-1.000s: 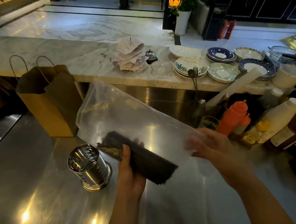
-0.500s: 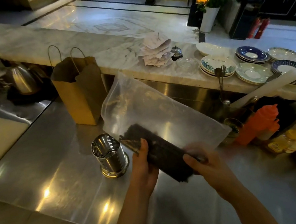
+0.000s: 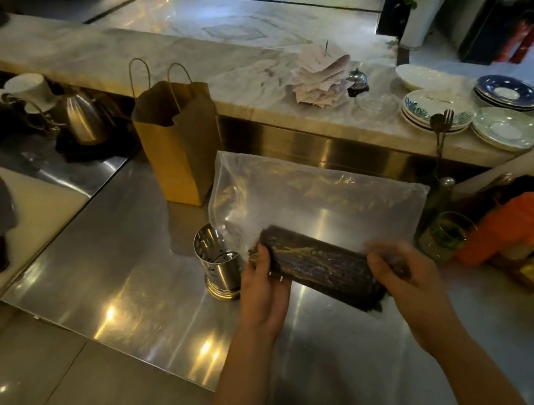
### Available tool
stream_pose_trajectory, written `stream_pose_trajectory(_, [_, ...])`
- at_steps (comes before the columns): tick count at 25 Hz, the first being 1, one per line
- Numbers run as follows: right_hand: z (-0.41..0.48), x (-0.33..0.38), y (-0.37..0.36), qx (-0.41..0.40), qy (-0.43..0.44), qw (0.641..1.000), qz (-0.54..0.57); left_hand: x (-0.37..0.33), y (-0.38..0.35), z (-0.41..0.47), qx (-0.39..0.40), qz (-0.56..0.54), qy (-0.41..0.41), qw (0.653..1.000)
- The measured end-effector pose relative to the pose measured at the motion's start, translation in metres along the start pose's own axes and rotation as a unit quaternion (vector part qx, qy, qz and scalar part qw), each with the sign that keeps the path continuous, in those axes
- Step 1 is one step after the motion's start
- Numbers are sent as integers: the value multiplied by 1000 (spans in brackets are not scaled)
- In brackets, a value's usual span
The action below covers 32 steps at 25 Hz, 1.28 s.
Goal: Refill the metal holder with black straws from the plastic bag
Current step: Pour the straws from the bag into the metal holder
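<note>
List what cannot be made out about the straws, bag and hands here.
Head view, all:
- Black straws: count; plastic bag film and glare blur them.
- Right hand fingertips: motion blur; inside or outside bag unclear.
- Bag's opening: cannot be located.
- Left hand fingers: hidden under the bundle.

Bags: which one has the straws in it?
The clear plastic bag, gripped by left hand and right hand, black straws bundled inside; the brown paper bag stands upright behind.
</note>
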State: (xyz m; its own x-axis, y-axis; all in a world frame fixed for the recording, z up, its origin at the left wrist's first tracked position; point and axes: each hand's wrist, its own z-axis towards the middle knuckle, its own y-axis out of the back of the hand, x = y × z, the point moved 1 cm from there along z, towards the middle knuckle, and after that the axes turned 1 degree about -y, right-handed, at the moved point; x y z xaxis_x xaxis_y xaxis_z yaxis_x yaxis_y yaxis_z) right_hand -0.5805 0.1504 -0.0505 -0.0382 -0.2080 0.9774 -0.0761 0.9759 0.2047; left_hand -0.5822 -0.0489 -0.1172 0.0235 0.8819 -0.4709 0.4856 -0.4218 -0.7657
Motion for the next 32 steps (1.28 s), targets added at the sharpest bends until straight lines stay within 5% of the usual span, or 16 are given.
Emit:
stream_pose_trajectory(11, [-6,22,-4,53,-29,997,-47,23,1,4,61,-153,52,985])
stream_pose_trajectory(32, [-10,58,-30,83,78,973,-199,15,10,-3,69,-211,85,971])
